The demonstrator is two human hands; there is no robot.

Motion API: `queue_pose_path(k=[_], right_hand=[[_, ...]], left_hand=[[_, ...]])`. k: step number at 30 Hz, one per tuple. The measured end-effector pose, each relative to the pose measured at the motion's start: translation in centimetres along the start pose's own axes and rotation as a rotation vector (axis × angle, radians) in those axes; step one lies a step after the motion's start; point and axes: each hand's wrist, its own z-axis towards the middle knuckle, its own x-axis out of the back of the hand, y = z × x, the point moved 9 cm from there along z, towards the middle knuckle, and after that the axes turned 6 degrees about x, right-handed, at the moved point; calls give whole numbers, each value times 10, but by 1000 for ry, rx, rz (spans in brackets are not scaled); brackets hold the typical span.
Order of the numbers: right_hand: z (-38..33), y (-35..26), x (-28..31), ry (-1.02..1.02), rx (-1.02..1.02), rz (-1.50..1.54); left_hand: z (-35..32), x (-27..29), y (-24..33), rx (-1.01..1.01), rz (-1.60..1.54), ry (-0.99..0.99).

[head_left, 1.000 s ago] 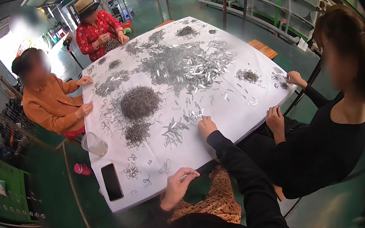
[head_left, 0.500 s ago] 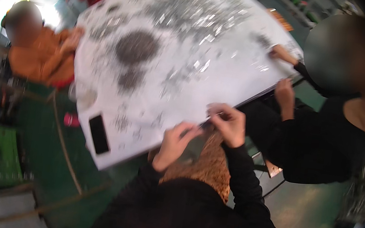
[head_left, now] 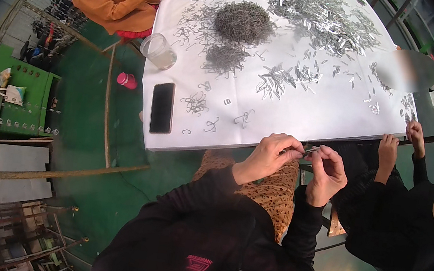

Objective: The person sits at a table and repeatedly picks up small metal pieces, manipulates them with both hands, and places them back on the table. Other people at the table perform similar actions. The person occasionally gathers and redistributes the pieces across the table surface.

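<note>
While both wrists bend inward, left hand (head_left: 268, 156) and right hand (head_left: 328, 174) pinch one small metal clip (head_left: 311, 149).

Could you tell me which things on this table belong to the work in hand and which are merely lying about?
In use: small metal piece pinched between left hand and right hand; dark wire heap; flat metal clips; white table sheet.

Lying about: black phone; clear plastic cup; pink cap on the floor.

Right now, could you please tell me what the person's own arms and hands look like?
Both arms wear long black sleeves that reach the wrists. The left hand and right hand are bare, with no gloves; no rings or watch can be made out. The black top carries a small red printed mark on its front.
</note>
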Motion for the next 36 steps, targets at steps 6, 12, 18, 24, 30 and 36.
queue_pose_path(k=[6, 12, 18, 24, 30, 36], right_hand=[[0, 8, 4, 25, -67, 96], [1, 1, 18, 20, -81, 145], [-6, -5, 32, 47, -71, 123], [-6, -9, 39, 47, -65, 99], [-7, -9, 45, 54, -56, 106], [-7, -14, 41, 49, -53, 92]], left_hand=[[20, 100, -61, 74, 185, 303], [60, 230, -144, 340, 743, 438], [85, 222, -156, 397, 804, 377], [91, 212, -175, 536, 955, 373], [82, 232, -160, 419, 624, 379], [90, 228, -116, 362, 328, 284]])
